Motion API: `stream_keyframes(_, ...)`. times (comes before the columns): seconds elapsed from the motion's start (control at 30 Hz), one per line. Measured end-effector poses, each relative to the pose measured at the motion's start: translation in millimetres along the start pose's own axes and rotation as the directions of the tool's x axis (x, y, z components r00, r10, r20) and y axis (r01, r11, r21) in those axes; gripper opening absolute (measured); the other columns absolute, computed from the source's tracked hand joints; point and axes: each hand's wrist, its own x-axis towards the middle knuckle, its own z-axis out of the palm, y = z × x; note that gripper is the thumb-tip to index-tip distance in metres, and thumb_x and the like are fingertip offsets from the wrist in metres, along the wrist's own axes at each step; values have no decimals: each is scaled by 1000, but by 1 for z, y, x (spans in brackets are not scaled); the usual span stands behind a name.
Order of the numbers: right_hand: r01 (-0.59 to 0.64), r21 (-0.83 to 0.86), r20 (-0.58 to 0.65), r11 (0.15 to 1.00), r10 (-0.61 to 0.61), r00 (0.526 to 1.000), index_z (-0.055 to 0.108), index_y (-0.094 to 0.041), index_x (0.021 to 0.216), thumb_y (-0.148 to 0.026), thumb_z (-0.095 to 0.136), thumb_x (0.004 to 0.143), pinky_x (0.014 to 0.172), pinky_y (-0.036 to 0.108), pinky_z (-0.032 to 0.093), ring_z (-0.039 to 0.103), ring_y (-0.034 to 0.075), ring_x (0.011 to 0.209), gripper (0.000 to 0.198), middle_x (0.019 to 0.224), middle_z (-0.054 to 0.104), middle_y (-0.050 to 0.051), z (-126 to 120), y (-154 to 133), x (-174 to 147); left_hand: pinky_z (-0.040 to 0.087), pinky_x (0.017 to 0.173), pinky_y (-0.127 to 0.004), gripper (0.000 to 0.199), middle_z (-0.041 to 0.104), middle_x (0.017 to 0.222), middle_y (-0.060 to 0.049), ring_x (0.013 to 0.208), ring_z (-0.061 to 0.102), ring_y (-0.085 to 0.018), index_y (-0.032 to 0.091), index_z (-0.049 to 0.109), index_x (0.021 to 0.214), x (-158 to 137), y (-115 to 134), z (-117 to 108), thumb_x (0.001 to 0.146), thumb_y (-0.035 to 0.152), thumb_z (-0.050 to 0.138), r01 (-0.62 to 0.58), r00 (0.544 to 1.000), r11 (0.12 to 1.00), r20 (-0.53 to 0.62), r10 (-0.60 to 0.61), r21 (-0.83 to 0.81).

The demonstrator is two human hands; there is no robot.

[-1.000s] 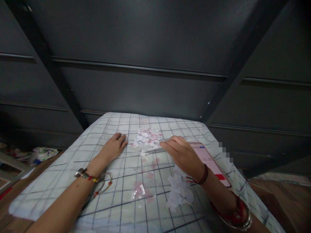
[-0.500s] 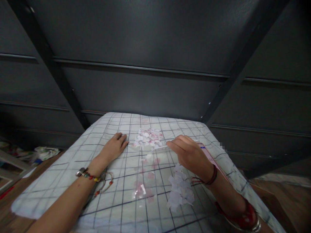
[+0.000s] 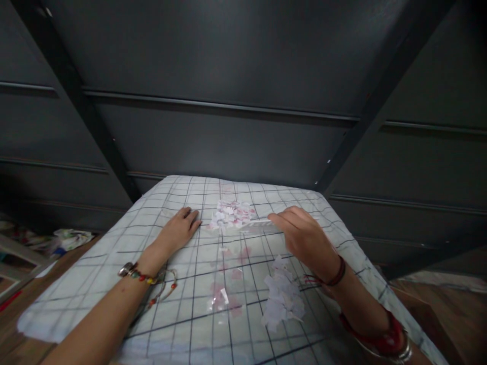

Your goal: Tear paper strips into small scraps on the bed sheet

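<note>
My left hand (image 3: 181, 224) lies palm down on the checked cloth, fingers loosely spread and nothing in them. To its right is a pile of torn paper scraps (image 3: 232, 213), white with pink patches. In my right hand (image 3: 300, 230), closed fingers pinch one end of what looks like a thin white comb (image 3: 255, 223). It lies nearly level, and its far end is at the near right edge of the pile. A second heap of white scraps (image 3: 282, 294) lies below my right hand. Clear film with pink pieces (image 3: 225, 296) lies between my arms.
A dark panelled wall (image 3: 228, 142) rises behind the far edge of the cloth-covered surface (image 3: 182, 324). At the left, a pale frame (image 3: 23, 258) and a crumpled bag (image 3: 72, 238) are by the floor. Beaded bracelets hang from my left wrist.
My right hand has moved slightly right and away from me, bringing the comb up to the pile's edge. It now covers the pink phone seen before. My left hand stays put.
</note>
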Motion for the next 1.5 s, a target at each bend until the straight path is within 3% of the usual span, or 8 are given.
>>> stream_keyframes(0.13, 75, 109, 9, 991, -77, 997, 64, -16, 92, 6, 36, 82, 65, 30, 40, 48, 17, 71, 38, 73, 62, 2, -3, -8, 1, 38, 114, -42, 44, 63, 127, -13, 131, 49, -25, 14, 60, 123, 0, 2, -2, 97, 38, 33, -13, 1000, 1000, 22, 12, 24)
stream_keyframes(0.5, 142, 139, -31, 980, -139, 990, 63, -17, 88, 2, 35, 90, 63, 30, 38, 47, 15, 69, 33, 72, 62, 2, -3, -16, 4, 38, 114, -43, 46, 60, 129, -17, 130, 49, -27, 12, 59, 124, -1, 2, -2, 97, 39, 33, -11, 1000, 1000, 17, 11, 15)
stream_keyframes(0.77, 125, 41, -6, 991, -125, 992, 63, -17, 86, 5, 36, 85, 63, 30, 38, 47, 16, 69, 35, 71, 62, 2, -5, -14, 5, 39, 113, -45, 44, 61, 129, -16, 129, 49, -27, 14, 60, 122, -1, 2, -3, 96, 39, 34, 3, 1000, 1000, 19, -3, 1)
stream_keyframes(0.97, 150, 102, -2, 984, -150, 989, 64, -17, 89, 5, 36, 87, 65, 30, 38, 47, 15, 70, 35, 74, 63, 2, -7, -16, 5, 40, 112, -47, 42, 62, 127, -15, 128, 51, -28, 16, 60, 121, 0, 2, -2, 96, 38, 36, 0, 1000, 1000, 2, 0, -29)
stream_keyframes(1.27, 135, 0, -30, 991, -135, 990, 64, -16, 85, 4, 33, 89, 62, 30, 36, 46, 16, 69, 37, 69, 61, 2, -5, -17, 6, 37, 114, -40, 44, 60, 130, -14, 129, 49, -25, 14, 59, 124, -1, 5, -5, 97, 38, 35, 17, 999, 1000, 38, -17, 9)
stream_keyframes(1.5, 146, 4, -6, 989, -146, 989, 63, -17, 88, 4, 37, 86, 64, 30, 36, 46, 16, 70, 34, 72, 61, 2, -3, -17, 5, 39, 113, -44, 42, 61, 130, -14, 129, 50, -26, 15, 59, 124, 0, 2, -2, 96, 38, 36, 0, 1000, 1000, 10, 0, -1)
